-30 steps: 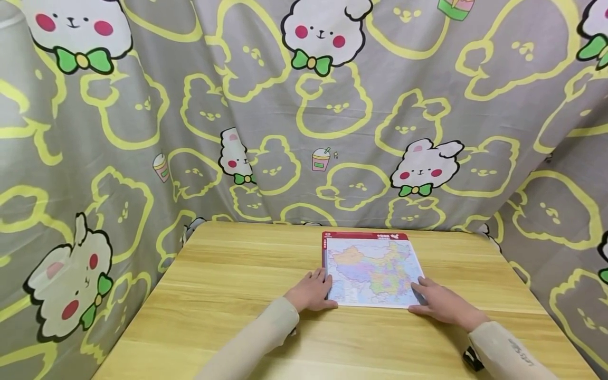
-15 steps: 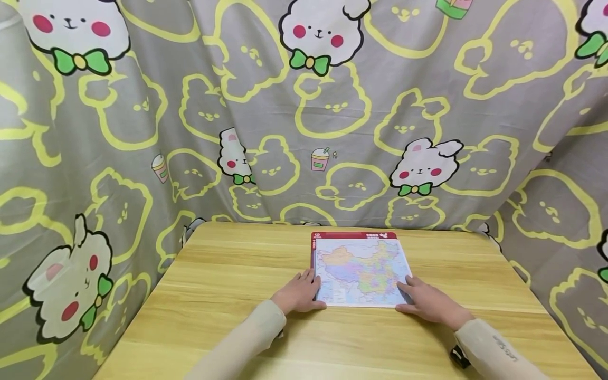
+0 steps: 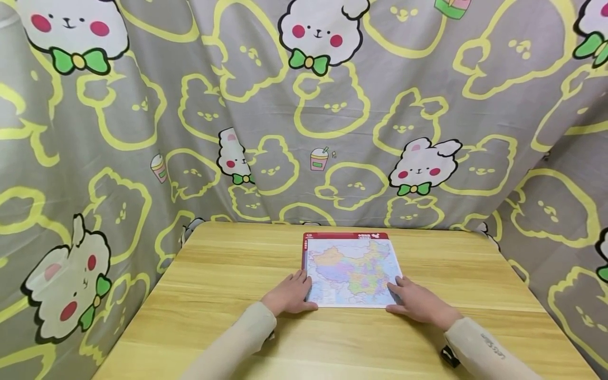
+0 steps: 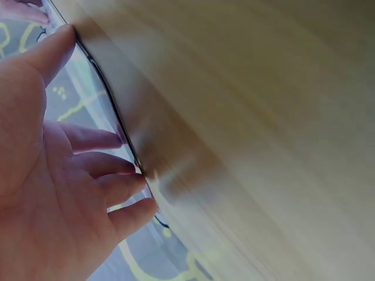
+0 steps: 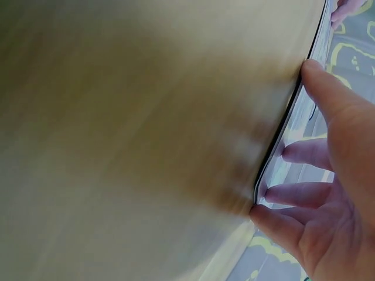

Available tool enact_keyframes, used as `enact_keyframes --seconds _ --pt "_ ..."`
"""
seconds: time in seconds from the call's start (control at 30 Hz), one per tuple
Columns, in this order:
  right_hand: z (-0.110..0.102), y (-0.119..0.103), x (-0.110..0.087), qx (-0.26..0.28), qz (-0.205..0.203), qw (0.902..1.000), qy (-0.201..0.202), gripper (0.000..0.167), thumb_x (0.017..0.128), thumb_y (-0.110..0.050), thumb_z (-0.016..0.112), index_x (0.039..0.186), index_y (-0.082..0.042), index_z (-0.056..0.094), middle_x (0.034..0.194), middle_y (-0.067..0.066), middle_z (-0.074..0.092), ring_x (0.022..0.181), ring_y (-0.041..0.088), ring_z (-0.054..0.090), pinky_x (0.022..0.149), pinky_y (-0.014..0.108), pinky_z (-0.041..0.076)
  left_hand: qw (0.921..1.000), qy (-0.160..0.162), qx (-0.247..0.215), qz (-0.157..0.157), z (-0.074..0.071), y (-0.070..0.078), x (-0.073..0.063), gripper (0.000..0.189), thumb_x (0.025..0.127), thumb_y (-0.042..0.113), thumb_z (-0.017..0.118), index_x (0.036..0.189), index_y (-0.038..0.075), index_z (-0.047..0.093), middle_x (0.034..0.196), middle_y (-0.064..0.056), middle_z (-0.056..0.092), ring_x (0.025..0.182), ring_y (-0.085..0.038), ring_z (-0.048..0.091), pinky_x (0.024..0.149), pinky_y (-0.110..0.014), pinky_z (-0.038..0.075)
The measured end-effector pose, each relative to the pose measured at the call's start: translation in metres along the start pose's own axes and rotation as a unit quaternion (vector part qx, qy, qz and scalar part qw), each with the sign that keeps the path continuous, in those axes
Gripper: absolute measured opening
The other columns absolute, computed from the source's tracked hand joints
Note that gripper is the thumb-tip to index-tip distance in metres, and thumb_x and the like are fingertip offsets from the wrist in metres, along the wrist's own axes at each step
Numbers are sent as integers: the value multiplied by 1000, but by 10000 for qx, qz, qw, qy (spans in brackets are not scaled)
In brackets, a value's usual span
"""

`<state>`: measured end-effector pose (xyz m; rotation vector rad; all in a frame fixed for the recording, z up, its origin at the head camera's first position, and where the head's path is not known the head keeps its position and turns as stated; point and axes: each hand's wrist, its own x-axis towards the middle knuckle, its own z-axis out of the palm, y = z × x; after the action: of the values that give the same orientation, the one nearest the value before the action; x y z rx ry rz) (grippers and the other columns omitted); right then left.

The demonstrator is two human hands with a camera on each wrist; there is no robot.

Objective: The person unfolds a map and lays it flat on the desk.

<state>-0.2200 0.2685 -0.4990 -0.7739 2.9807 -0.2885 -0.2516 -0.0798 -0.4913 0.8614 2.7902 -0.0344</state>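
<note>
A thin map board with a red top band and a coloured map of China lies flat on the wooden table. My left hand rests at its lower left corner, thumb along the front edge and fingers by the left side. At the lower right corner my right hand touches it the same way. The left wrist view shows the left hand's fingertips right at the board's dark edge, fingers fairly straight. In the right wrist view the right thumb and fingertips meet the edge too.
The wooden table spreads out around the board. A grey curtain printed with white and yellow cartoon animals hangs behind the table and along both sides. A black strap shows below the right sleeve.
The map board has slid to the left across the table, with both hands moving along at its lower corners. The hands' pose on it looks the same.
</note>
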Motion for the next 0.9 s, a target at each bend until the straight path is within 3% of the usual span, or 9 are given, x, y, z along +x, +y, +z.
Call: enact_keyframes --seconds 0.33,0.9 --pt "0 -13 6 47 -119 9999 -35 66 88 -47 62 126 7 56 129 37 46 118 53 44 94 58 39 10000 25 -68 20 -3 -9 -14 81 88 59 53 141 -1 39 148 -21 32 137 -32 29 109 -44 27" --pt "4 -31 19 -9 -53 9997 -233 64 89 -46 61 129 4 55 133 35 44 122 51 42 96 56 38 9993 69 -352 74 4 -31 -27 81 89 55 55 141 -4 38 148 -24 30 137 -35 27 108 -48 27"
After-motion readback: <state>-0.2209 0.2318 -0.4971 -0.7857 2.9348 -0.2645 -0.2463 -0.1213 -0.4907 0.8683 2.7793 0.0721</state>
